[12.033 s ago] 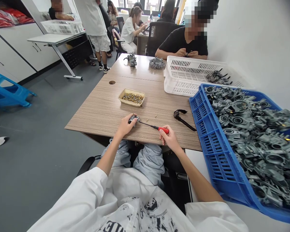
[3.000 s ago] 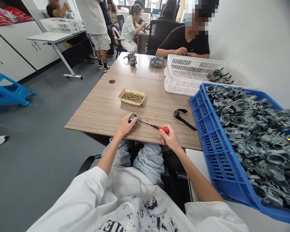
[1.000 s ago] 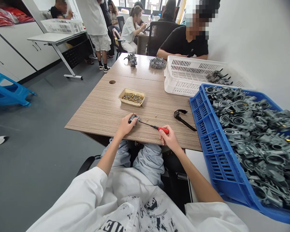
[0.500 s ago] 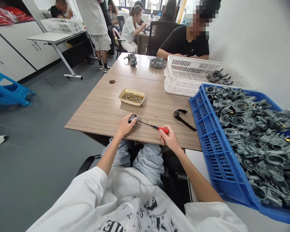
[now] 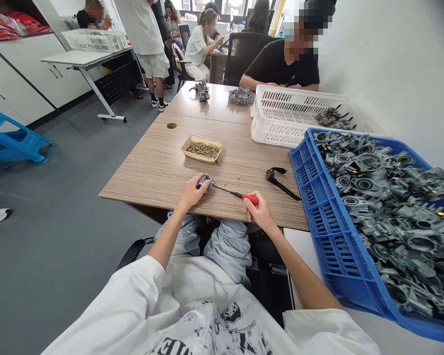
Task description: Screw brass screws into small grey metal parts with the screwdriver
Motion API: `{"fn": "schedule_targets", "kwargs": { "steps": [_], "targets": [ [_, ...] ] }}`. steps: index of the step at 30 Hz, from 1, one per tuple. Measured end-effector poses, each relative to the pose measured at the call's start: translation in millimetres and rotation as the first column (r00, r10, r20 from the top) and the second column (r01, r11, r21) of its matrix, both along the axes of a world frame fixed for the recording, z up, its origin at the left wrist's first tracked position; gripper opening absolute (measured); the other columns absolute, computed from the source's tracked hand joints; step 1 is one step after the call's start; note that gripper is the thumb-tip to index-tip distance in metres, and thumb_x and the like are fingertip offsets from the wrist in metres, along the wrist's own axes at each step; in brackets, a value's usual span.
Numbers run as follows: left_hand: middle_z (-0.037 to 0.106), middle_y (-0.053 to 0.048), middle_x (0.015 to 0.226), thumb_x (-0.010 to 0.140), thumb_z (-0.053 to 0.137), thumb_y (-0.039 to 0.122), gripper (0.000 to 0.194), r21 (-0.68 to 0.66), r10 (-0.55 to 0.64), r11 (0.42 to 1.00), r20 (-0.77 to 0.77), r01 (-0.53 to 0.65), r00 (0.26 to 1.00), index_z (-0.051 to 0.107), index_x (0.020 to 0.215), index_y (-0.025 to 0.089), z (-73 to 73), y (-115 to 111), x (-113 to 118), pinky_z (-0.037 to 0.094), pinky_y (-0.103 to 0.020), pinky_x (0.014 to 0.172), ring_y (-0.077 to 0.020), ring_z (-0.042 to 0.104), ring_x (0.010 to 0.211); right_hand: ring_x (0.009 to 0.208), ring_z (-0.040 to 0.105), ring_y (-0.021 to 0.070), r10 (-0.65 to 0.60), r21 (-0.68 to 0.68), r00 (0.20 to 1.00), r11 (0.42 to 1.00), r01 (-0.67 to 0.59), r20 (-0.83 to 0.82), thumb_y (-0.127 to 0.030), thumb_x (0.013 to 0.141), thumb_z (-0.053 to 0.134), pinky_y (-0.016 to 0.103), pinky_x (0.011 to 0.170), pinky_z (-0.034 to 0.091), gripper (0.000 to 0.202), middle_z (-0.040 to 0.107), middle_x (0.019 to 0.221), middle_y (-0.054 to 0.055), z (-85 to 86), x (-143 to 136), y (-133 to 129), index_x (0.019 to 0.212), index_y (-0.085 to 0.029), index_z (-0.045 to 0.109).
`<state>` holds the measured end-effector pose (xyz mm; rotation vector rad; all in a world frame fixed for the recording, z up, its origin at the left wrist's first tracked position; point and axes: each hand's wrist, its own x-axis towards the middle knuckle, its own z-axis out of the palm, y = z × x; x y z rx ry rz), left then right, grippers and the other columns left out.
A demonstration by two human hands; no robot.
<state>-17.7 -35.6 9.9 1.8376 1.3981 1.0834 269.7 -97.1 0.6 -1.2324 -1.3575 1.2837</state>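
Observation:
My left hand is closed round a small grey metal carburetor body on the wood-grain table; the fingers cover much of it. In my right hand is a screwdriver with a red and black handle. Its thin dark shaft points left, and the tip meets the right side of the carburetor body. Two small brass pieces lie on the table just beyond the shaft. Farther back, a cream tray holds many small brass parts.
To the right, a blue crate is heaped with grey metal castings. Behind it stands a white crate holding a few castings. A black wristwatch lies near the blue crate. A person in black sits at the table's far end.

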Motion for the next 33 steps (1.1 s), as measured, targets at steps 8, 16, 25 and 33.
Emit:
{"fn": "schedule_targets", "kwargs": {
  "steps": [8,16,25,33],
  "targets": [
    [0.077,-0.008,0.117,0.102,0.051,0.049,0.038,0.001,-0.003,1.0,0.003,0.003,1.0,0.069,0.12,0.02,-0.9,0.4,-0.3,0.052,-0.036,0.102,-0.0251,0.071,0.109,0.039,0.049,0.01,0.004,0.001,1.0,1.0,-0.004,-0.009,-0.06,0.093,0.069,0.02,0.035,0.043,0.041,0.063,0.065,-0.007,-0.6,0.1,0.2,0.099,-0.027,0.046],
    [0.077,-0.007,0.115,0.102,0.051,0.049,0.038,0.008,0.0,1.0,0.001,0.0,1.0,0.069,0.12,0.02,-0.8,0.4,-0.2,0.052,-0.033,0.099,-0.0239,0.071,0.107,0.039,0.048,0.0102,0.009,0.008,1.0,1.0,-0.009,-0.021,-0.059,0.094,0.069,0.021,0.034,0.043,0.04,0.063,0.064,-0.007,-0.4,-0.7,0.7,0.099,-0.026,0.046],
    [0.077,-0.008,0.114,0.102,0.051,0.05,0.039,0.007,-0.002,1.0,0.001,0.002,1.0,0.07,0.12,0.02,-1.4,0.1,-0.6,0.052,-0.035,0.099,-0.0245,0.071,0.106,0.039,0.048,0.0104,0.009,0.007,1.0,1.0,-0.008,-0.024,-0.059,0.094,0.069,0.021,0.034,0.042,0.041,0.063,0.064,-0.007,0.0,-0.4,0.5,0.099,-0.026,0.046],
    [0.078,-0.008,0.114,0.102,0.051,0.048,0.038,0.002,0.003,1.0,-0.001,-0.003,1.0,0.07,0.119,0.02,0.1,-0.1,-0.2,0.053,-0.034,0.099,-0.0244,0.071,0.107,0.038,0.047,0.0097,0.003,0.004,1.0,1.0,-0.003,-0.021,-0.06,0.093,0.07,0.021,0.034,0.042,0.043,0.063,0.063,-0.008,3.5,-1.8,0.1,0.098,-0.026,0.045]
  ]
}}
